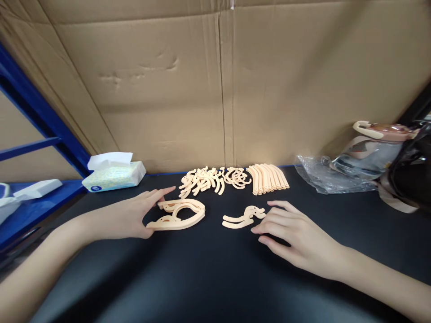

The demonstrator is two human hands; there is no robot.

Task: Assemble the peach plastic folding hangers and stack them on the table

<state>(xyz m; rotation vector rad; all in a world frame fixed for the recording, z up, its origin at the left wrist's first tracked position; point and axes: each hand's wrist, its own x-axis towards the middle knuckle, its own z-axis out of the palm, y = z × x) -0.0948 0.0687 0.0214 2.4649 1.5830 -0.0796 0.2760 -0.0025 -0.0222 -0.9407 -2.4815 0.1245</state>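
Note:
My left hand [134,215] rests on the black table top, fingers loosely spread, its thumb and fingertips touching a small stack of peach curved plastic pieces [178,214]. My right hand [292,233] lies open just right of a single peach hook-shaped piece [243,217], fingertips at its end. Behind them lie a loose pile of small peach hooks [208,179] and a row of peach straight bars [267,177].
A tissue box [114,174] stands at the back left beside a blue shelf frame [40,116]. A crumpled clear plastic bag [323,177] and a clear water bottle [373,152] lie at the back right. A cardboard wall [218,80] closes the back.

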